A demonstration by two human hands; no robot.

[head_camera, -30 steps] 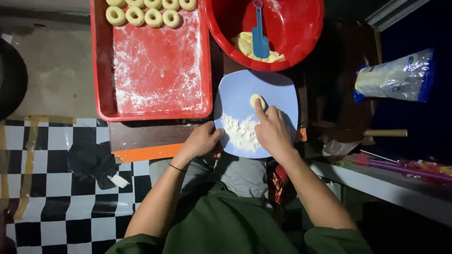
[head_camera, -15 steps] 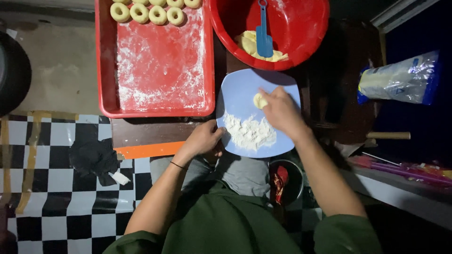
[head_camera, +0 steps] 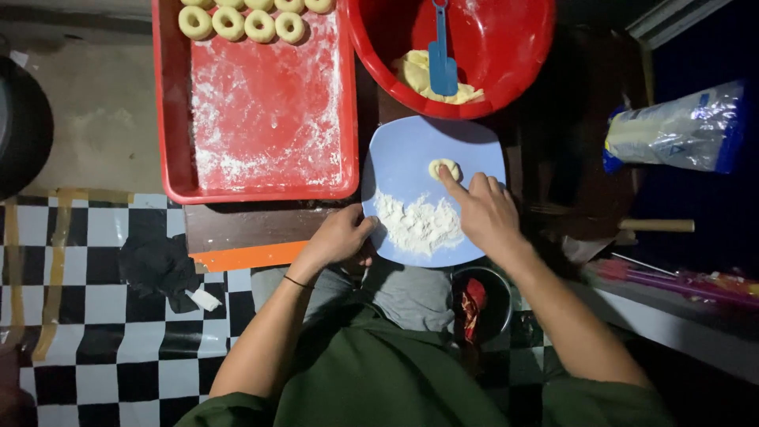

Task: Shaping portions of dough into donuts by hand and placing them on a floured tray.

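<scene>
Seen from the head camera, looking straight down: a person in a green top sits over a floor of black and white checkered tiles, with bare grey concrete beyond it at upper left. A low dark wooden board with an orange edge carries the work.

One pale blue plate lies at centre. On it sit one small piece of dough near the far edge and one heap of white flour nearer the person. The right hand lies over the plate with fingers loosely curled and the forefinger stretched out — its tip touches the dough, pressing rather than gripping it. The left hand grips the plate's near left rim.

To the left, one red rectangular tray, dusted with flour, holds dough rings along its far edge — seven are in view, some cut off by the frame. Above the plate, one red round basin holds one lump of yellow dough and one blue spatula. One clear plastic bag lies at right, and one dark cloth on the floor.
</scene>
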